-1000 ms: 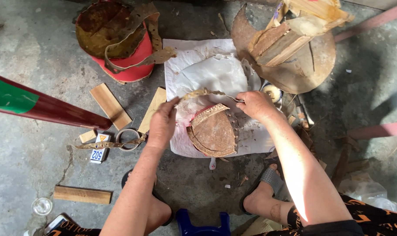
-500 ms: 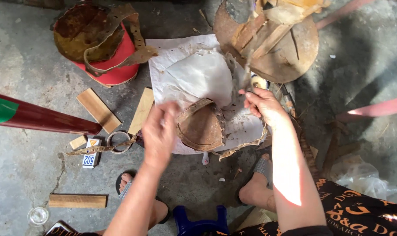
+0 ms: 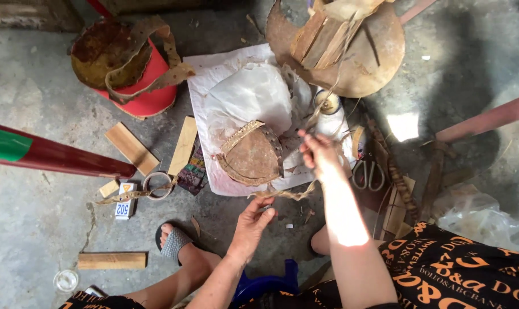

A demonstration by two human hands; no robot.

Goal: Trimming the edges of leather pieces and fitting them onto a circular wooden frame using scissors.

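1. The person sits low over a concrete floor (image 3: 36,223), knees apart, one sandalled foot (image 3: 173,243) showing at the near left.
2. The left hand (image 3: 252,220) is near the body, palm up, fingers curled and pinching the near end of a thin, pale fibre strip (image 3: 285,194).
3. The right hand (image 3: 319,154) is farther out and to the right, fingers closed narrowly on the same strip, which runs up from it toward the far side.
4. Just left of the right hand lies a brown, half-round woven piece (image 3: 251,157) with a paler rim, resting on a crumpled white sheet (image 3: 253,97) spread on the floor. Neither hand touches it.
5. At the far left stands a red bucket (image 3: 148,97) with a rusty brown lid and a curled brown band draped over it.
6. At the far right is a round brown board (image 3: 374,63) carrying wooden slats.
7. Scissors (image 3: 369,171) lie just right of the right forearm.
8. Flat wooden offcuts (image 3: 130,149), a tape ring (image 3: 158,185) and a small white box (image 3: 124,203) lie left of the sheet.
9. A red and green pole (image 3: 48,154) crosses the left edge.
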